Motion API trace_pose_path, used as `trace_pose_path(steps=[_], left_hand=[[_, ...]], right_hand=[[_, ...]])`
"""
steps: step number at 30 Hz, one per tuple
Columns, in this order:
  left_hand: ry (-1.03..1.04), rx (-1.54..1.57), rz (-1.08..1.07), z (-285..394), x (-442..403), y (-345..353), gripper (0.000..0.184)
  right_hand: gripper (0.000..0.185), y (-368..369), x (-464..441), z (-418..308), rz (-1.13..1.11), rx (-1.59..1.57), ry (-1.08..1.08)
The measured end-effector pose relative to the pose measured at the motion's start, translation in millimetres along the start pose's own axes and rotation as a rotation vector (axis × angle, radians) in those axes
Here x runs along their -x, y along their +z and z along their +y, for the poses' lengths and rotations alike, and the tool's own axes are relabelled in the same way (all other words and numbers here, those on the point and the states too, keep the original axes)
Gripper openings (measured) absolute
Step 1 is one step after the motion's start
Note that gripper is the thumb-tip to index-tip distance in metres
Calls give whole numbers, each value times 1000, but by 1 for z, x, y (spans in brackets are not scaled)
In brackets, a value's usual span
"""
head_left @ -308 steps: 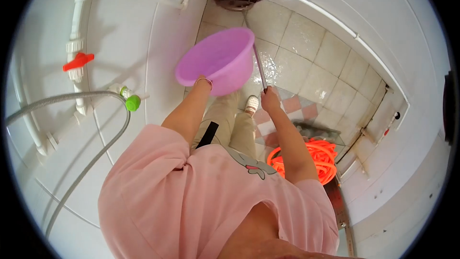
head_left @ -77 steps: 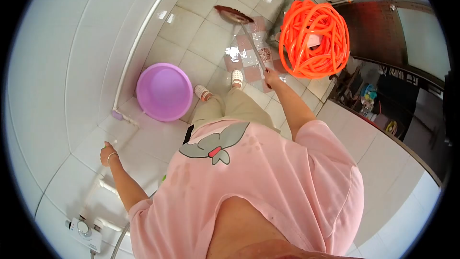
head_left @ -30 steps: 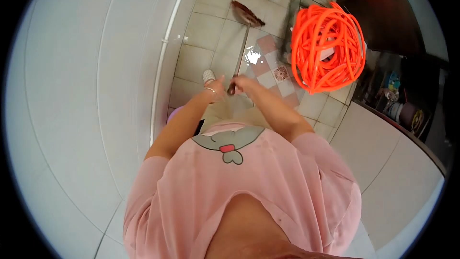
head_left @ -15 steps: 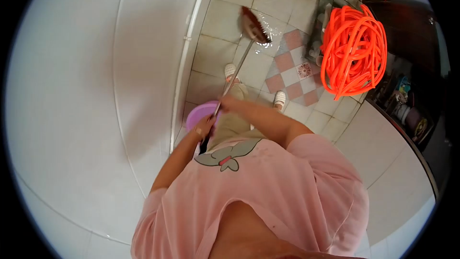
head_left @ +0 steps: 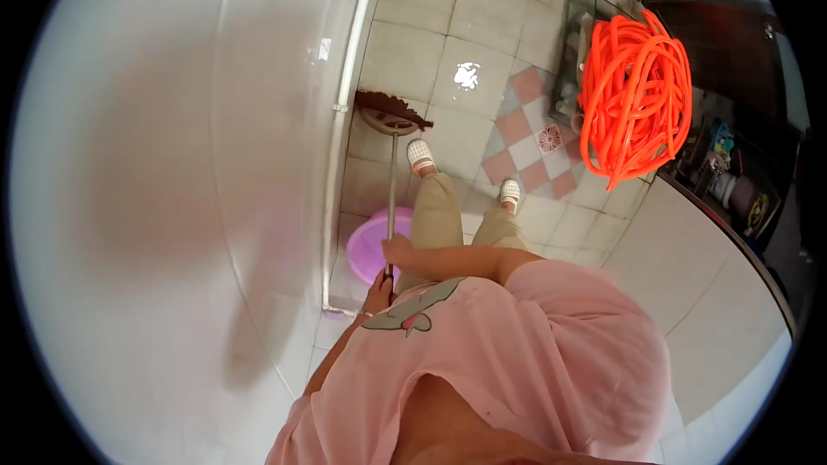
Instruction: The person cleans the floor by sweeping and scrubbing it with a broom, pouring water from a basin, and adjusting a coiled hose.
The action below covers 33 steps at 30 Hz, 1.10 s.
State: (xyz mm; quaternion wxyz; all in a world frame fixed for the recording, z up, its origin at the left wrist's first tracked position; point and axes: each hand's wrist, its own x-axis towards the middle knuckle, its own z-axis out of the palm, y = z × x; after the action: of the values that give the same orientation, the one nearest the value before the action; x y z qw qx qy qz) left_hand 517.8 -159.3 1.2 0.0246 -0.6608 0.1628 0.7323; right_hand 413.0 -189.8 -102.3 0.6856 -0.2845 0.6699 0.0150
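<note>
A mop (head_left: 393, 176) with a long metal handle and a brown fringed head lies across the left part of the view. Its head rests on the tiled floor near the wall pipe. My right hand (head_left: 398, 251) is wrapped round the handle, above a purple basin (head_left: 366, 245). Lower down, close to my shirt, my left hand (head_left: 379, 294) grips the handle's end. The basin stands on the floor by the wall, partly hidden behind the handle and my hands.
A white pipe (head_left: 341, 103) runs along the wall at left. Orange hose (head_left: 636, 99) lies coiled on a glass tank (head_left: 570, 52) at right. Beneath is a patch of pink-and-white checked tiles (head_left: 532, 138). A dark shelf (head_left: 732, 189) with small items stands farther right.
The mop head has swung left and nearer to me, from the middle of the floor to beside the wall pipe. Both hands have kept hold of the handle, which is now more upright in view.
</note>
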Motion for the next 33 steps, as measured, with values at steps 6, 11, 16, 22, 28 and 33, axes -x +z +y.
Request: trace_pose_path(steps=[6, 11, 16, 22, 28, 33], left_hand=[[-41, 61, -32, 83, -55, -1, 40], [62, 256, -113, 226, -179, 38, 33], [45, 344, -20, 210, -183, 57, 26], [-302, 252, 67, 105, -71, 54, 33], [-172, 154, 15, 230, -149, 83, 30], [-94, 234, -12, 386, -216, 134, 29]], right_hand=[[18, -25, -87, -15, 220, 321, -333], [14, -201, -236, -92, 210, 914, -550], [17, -207, -243, -71, 202, 707, -421], [19, -100, -75, -30, 263, 194, -87], [14, -179, -226, -45, 236, 572, -470], [15, -382, -251, -163, 309, 762, -517]])
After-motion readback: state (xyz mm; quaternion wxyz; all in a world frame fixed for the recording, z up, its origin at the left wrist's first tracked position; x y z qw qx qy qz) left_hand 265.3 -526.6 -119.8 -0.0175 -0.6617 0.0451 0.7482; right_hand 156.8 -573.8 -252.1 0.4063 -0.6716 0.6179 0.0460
